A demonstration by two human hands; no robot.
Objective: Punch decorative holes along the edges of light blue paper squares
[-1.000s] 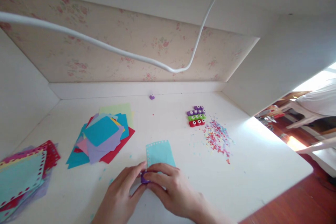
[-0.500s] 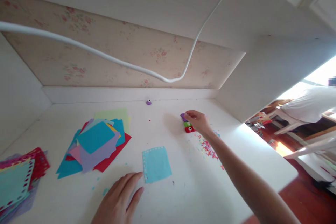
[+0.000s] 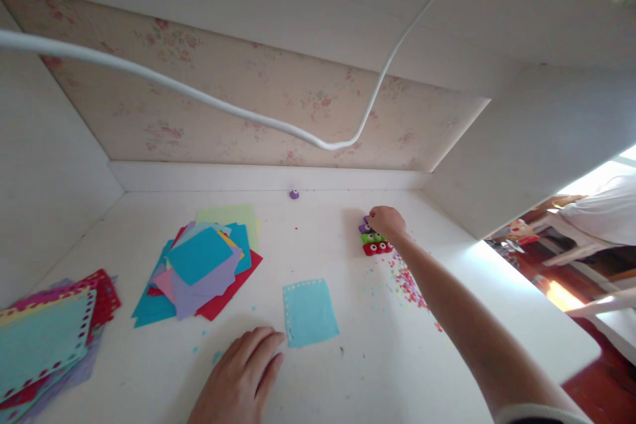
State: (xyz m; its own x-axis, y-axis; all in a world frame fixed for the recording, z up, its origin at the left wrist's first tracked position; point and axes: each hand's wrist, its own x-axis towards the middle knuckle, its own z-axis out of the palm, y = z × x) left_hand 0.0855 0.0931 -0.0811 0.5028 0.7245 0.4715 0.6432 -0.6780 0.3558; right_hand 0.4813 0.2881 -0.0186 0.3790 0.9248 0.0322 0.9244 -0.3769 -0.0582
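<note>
My right hand (image 3: pixel 390 220) has its fingers curled on a small purple piece (image 3: pixel 366 218), at the back of a little cluster of eyed pieces. In front of the purple lie green eyed pieces (image 3: pixel 370 237) and red eyed pieces (image 3: pixel 372 249), each with white googly eyes. My fingers hide part of the cluster. My left hand (image 3: pixel 243 371) lies on the table, fingers loosely stretched out, with its tips at the left edge of a light blue paper square (image 3: pixel 312 315). Punched holes run along that square's left and top edges.
Scattered confetti (image 3: pixel 408 283) lies beneath my right forearm. Coloured paper sheets (image 3: pixel 199 255) are piled at the left, with hole-edged sheets (image 3: pixel 44 331) nearer. A lone purple eyed piece (image 3: pixel 294 194) sits by the back ledge. A white cable (image 3: pixel 223 106) hangs across. Another person (image 3: pixel 603 209) is at far right.
My right hand has lowered the purple piece onto the back of the cluster and curled further. More green and red pieces now show. The view has shifted slightly; my left hand stays by the blue square.
</note>
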